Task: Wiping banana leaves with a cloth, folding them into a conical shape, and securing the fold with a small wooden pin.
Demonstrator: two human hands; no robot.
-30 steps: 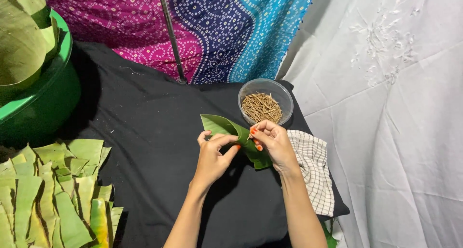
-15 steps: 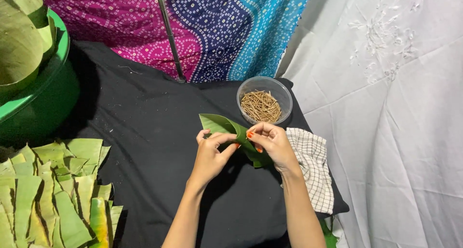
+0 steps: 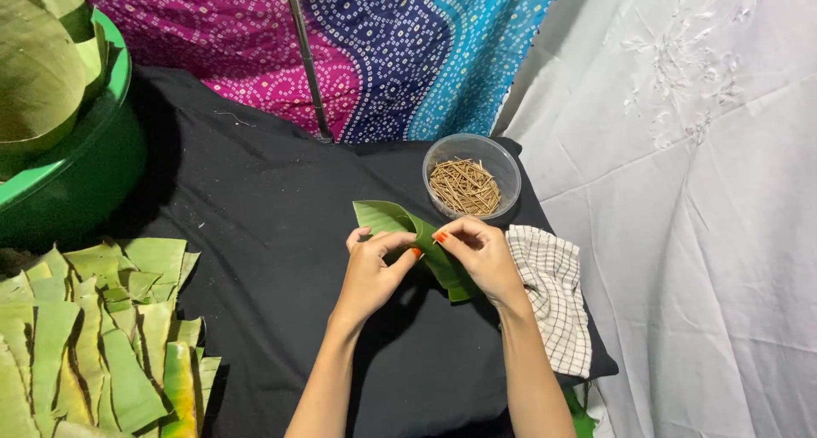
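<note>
Both hands meet over a folded green leaf strip [image 3: 425, 238] held just above the black cloth surface [image 3: 255, 234]. The left hand [image 3: 370, 272] has its fingers [image 3: 387, 242] curled together on the strip's near edge, thumb pressing against the fold. The right hand [image 3: 481, 255] pinches the same strip, its fingers [image 3: 447, 234] clamped together at the fold; something thin may sit between those fingertips, but it is too small to tell. The strip's loose end juts out beyond the left fingers, and another end shows below the right palm. Just beyond the right fingers stands a clear round bowl of small brown sticks [image 3: 471, 178]. A checked cloth [image 3: 557, 297] lies under the right wrist. Well to the left of the left fingers lies a pile of cut leaf pieces [image 3: 94, 336], with a green tub [image 3: 81, 183] beyond it.
</note>
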